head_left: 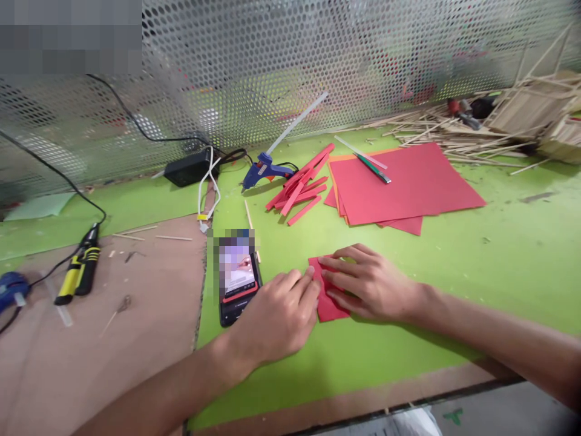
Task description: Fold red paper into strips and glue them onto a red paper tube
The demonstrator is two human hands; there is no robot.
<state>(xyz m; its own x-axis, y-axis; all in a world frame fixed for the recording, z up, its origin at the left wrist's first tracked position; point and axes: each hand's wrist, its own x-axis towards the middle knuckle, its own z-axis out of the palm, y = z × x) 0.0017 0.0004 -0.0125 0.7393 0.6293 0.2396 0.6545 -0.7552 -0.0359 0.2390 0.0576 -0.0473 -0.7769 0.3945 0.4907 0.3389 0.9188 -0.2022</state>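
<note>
A small red piece of paper (pixel 333 310) lies on the green tabletop, partly covered by both hands. My left hand (pixel 288 312) has its fingers curled and pressed together at the paper's left edge; its thumb is hidden. Spread over the upper right of the same sheet is my right hand (pixel 363 281), fingers stretched out with their tips on the paper. Just left of my left hand is a phone (pixel 238 272) with its screen lit, its upper part blurred out.
Behind lie red paper strips (pixel 302 188), a blue glue gun (pixel 265 171) and red sheets (pixel 408 188) with a green cutter knife (pixel 373 168) on top. Thin wooden sticks (pixel 445 136) are heaped at the back right. Yellow-black pliers (pixel 82 266) and a black adapter (pixel 190 168) sit left.
</note>
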